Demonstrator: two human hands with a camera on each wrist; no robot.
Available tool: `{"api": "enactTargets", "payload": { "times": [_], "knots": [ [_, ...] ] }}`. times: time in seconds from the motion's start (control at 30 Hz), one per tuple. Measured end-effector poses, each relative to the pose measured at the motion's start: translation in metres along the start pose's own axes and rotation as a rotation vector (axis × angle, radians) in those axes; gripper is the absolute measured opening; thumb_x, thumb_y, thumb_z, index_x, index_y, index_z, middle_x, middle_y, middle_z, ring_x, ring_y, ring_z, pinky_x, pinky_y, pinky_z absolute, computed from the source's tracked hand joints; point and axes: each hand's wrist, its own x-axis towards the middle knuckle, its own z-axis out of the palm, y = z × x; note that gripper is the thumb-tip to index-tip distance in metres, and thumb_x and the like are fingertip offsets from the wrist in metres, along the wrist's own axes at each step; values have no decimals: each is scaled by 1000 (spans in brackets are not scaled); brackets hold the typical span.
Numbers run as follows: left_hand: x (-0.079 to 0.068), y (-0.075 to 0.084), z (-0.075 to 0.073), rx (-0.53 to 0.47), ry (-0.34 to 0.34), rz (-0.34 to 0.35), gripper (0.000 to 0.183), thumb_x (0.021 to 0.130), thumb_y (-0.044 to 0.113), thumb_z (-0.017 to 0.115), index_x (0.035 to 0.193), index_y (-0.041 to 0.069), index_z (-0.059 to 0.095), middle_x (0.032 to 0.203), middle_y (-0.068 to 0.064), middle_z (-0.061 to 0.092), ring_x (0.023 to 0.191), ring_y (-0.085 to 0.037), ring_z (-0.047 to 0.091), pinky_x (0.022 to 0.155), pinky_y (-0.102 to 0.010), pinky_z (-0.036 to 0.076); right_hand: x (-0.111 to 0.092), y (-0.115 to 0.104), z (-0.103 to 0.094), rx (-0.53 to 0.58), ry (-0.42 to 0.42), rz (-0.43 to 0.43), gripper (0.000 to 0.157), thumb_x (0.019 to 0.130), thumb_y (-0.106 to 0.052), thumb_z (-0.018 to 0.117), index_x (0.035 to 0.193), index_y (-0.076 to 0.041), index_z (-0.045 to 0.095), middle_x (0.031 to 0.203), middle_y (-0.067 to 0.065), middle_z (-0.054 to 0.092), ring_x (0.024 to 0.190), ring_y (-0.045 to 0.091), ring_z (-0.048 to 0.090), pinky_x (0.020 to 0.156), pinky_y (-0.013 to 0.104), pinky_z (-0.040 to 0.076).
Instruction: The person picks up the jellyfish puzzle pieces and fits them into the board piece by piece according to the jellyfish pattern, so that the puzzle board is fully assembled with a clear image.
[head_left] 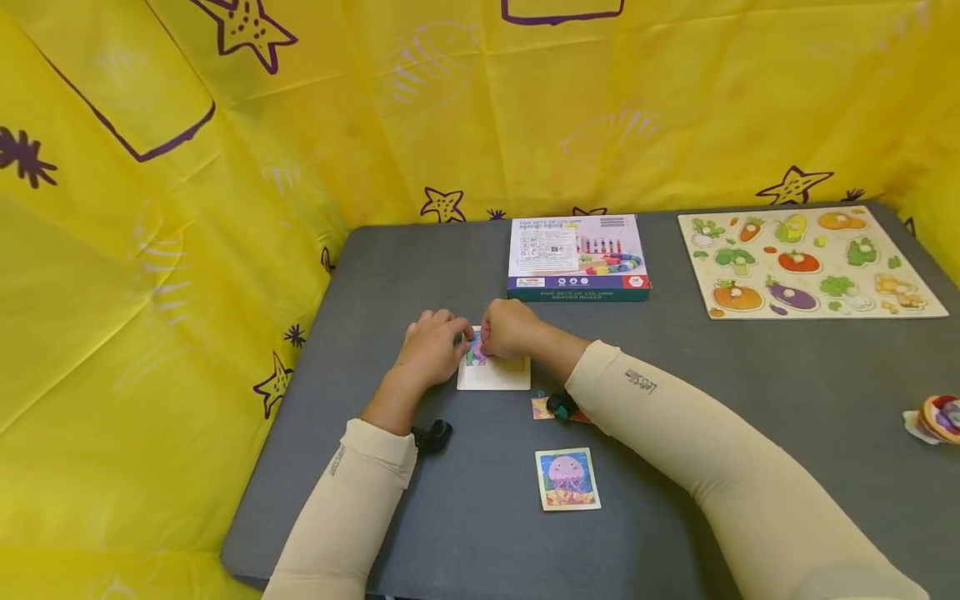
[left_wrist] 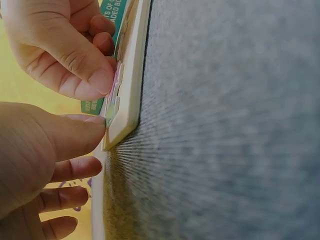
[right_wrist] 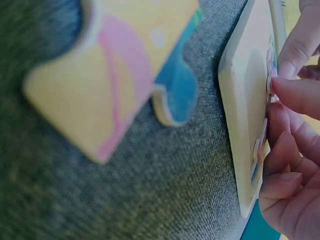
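A small white puzzle board lies under both hands, with colourful jigsaw pieces in its left part. My right hand pinches a pink puzzle piece between thumb and fingertips, low over the board, its other fingers curled. From the left, my left hand reaches to the board's edge, thumb and index tip touching a greenish piece while the other fingers stay loose. Fingers hide part of the pieces. Loose jigsaw pieces lie on the table under the right wrist.
A jellyfish picture card lies nearer me. Behind the board sits a beads box. A vegetable peg puzzle is at the back right, and a round stacked item at the right edge. Yellow cloth hangs around the grey table.
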Motion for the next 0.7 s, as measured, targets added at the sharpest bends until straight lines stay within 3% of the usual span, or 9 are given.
{"api": "enactTargets", "payload": {
  "times": [0.5, 0.7],
  "knots": [
    [6, 3, -10, -58, -46, -52, 8, 94, 26, 74, 100, 22, 74, 111, -6, 65, 108, -32, 55, 90, -49, 44, -1, -2, 0, 39, 6, 13, 14, 90, -17, 71, 77, -12, 73, 77, 2, 67, 75, 20, 61, 60, 26, 46],
    [6, 5, -10, -17, -52, -33, 10, 95, 26, 72, 103, 21, 73, 109, -7, 63, 108, -31, 54, 91, -49, 44, -14, 5, -17, -20, 0, -14, 10, 92, -18, 70, 85, -12, 72, 84, 4, 67, 77, 20, 61, 62, 28, 47]
  ]
}}
